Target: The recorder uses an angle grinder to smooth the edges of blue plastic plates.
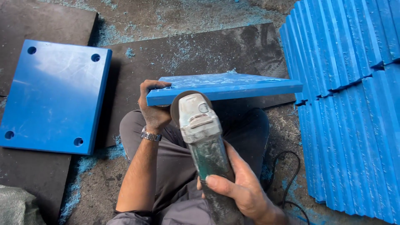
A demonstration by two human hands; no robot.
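My left hand (153,104) grips the near left corner of a blue plastic slab (233,85), holding it raised and nearly level over my knees. My right hand (239,187) is wrapped around the green body of an angle grinder (202,137). The grinder's grey head and dark disc sit against the slab's near edge, just right of my left hand. Blue dust lies on the slab's top. A metal watch is on my left wrist.
A second blue slab (54,96) with corner holes lies flat at the left on a dark mat (208,50). Several blue slabs (350,104) stand stacked on edge along the right. A black cable (287,179) loops on the dusty floor.
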